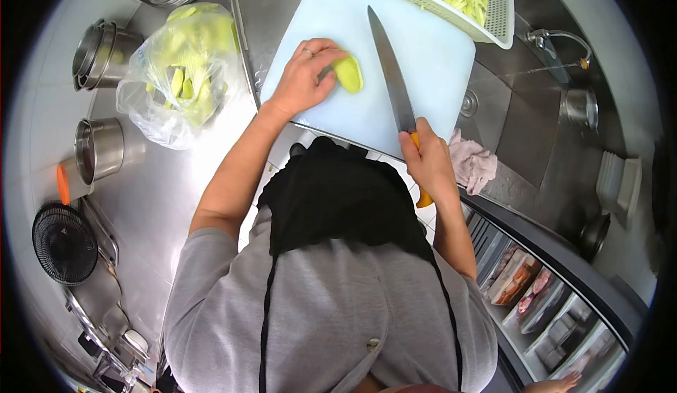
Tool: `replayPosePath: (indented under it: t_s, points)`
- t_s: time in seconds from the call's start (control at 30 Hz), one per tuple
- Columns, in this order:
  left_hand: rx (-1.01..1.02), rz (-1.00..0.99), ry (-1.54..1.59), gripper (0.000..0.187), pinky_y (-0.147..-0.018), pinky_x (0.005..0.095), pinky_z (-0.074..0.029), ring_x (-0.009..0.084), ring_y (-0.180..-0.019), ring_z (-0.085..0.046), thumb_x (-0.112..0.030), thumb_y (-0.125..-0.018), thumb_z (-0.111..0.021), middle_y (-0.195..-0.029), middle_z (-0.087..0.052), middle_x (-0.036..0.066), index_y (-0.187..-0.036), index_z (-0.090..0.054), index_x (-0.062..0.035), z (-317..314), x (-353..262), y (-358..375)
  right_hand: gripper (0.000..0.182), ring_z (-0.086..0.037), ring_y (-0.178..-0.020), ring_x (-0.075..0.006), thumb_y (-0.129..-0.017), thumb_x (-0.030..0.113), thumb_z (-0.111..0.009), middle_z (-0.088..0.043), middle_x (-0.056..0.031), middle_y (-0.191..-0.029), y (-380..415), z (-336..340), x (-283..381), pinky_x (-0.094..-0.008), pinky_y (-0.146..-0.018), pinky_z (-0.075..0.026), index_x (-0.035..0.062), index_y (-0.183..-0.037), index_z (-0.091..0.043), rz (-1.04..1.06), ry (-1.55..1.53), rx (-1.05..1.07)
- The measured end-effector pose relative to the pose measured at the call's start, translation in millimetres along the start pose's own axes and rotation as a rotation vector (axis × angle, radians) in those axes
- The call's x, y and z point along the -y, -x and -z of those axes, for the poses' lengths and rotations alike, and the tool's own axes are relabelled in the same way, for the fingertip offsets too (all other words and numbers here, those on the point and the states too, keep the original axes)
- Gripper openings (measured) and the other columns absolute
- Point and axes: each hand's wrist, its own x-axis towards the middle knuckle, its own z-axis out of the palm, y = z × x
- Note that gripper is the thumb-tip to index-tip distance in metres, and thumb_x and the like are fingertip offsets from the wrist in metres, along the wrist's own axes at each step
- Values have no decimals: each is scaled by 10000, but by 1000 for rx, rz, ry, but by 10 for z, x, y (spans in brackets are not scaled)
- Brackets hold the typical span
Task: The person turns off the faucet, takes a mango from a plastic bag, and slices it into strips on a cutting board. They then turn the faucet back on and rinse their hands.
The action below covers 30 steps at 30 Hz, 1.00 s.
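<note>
My left hand (pixel 307 75) has its fingertips against the upper left side of a pale green, oval vegetable piece (pixel 348 74), steadying it on a white cutting board (pixel 310 22). My right hand (pixel 430 156) is wrapped around the yellow handle of a large kitchen knife (pixel 393 65). Its long blade points away from me over the board, to the right of the vegetable piece and apart from it. At the board's far right edge, a white perforated basket (pixel 502 12) holds many light green cut strips.
A clear plastic bag (pixel 166 121) of green pieces lies left of the board. Steel pots (pixel 106 146) line the left wall. Right are a sink (pixel 525 125), a faucet (pixel 557 37), a crumpled cloth (pixel 472 161) and an open drawer of packages (pixel 518 276). Another person's hand (pixel 560 384) shows at bottom right.
</note>
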Motion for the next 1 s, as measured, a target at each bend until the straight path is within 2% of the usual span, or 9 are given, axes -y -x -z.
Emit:
replayPosePath:
  t_s: [0.03,0.1,0.23,0.4,0.53,0.63,0.83,0.93,1.0]
  points:
    - [35,-136,-127,413,-1018,405,-500,291,-1127,-647,-84,-854,-730,-1224,-695,98,-1265,-713,-104,76,-17,-60,262,-627,-491,-308,-1026,208,-607,-586,-189,-609,-10,-20,-64,-430,-511,-479,-15,-952,-491,-5,-17,-11]
    - [190,-187,-130,483,-1090,434,-439,315,-1213,-598,-132,-850,-754,-1290,-675,101,-1327,-685,-114,108,100,-154,264,-599,-441,-242,-1029,212,-606,-575,-162,-596,-23,-91,-183,-399,-468,-459,-8,-944,-488,-13,-52,-25]
    - [351,-119,-174,498,-1078,447,-448,328,-1214,-593,-189,-854,-788,-1296,-672,111,-1332,-681,-102,188,86,-140,271,-633,-522,-339,-1025,211,-609,-587,-191,-614,-9,-151,-155,-454,-543,-488,-14,-935,-489,0,-14,8]
    - [245,41,-182,452,-1033,447,-453,296,-1160,-598,-211,-853,-799,-1227,-687,64,-1283,-709,-104,228,-53,139,230,-657,-770,-527,-1024,195,-597,-661,-293,-759,-15,-152,70,-592,-706,-499,-23,-997,-526,70,151,83]
    - [176,56,-118,454,-1004,446,-458,293,-1132,-600,-201,-841,-810,-1188,-689,64,-1272,-707,-99,184,-24,176,204,-658,-760,-531,-1024,167,-586,-665,-304,-758,-82,-158,70,-610,-724,-508,-24,-1003,-518,143,271,107]
    - [185,62,-126,477,-997,449,-469,329,-1149,-588,-185,-842,-813,-1259,-664,108,-1292,-694,-78,192,-29,194,198,-658,-749,-532,-1019,155,-590,-664,-304,-746,-104,-123,64,-616,-727,-513,-25,-994,-512,174,311,121]
    - [77,86,-211,358,-1006,457,-432,314,-1158,-550,-113,-859,-773,-1254,-620,85,-1212,-715,-145,56,-229,296,200,-663,-707,-517,-1012,147,-600,-665,-301,-742,-119,-63,26,-598,-668,-526,-21,-963,-505,229,343,117]
    - [-19,76,-210,239,-928,443,-417,283,-1095,-554,-136,-880,-738,-1143,-644,37,-1116,-732,-176,-26,-259,295,194,-669,-686,-504,-1010,145,-601,-666,-292,-741,-106,-14,64,-585,-642,-534,-16,-959,-505,258,380,114]
    - [13,109,-222,244,-917,438,-405,280,-1070,-547,-154,-891,-738,-1136,-625,47,-1134,-727,-175,-53,-257,275,188,-674,-674,-496,-1010,143,-602,-665,-283,-732,-91,16,108,-581,-636,-541,-12,-963,-506,293,443,113]
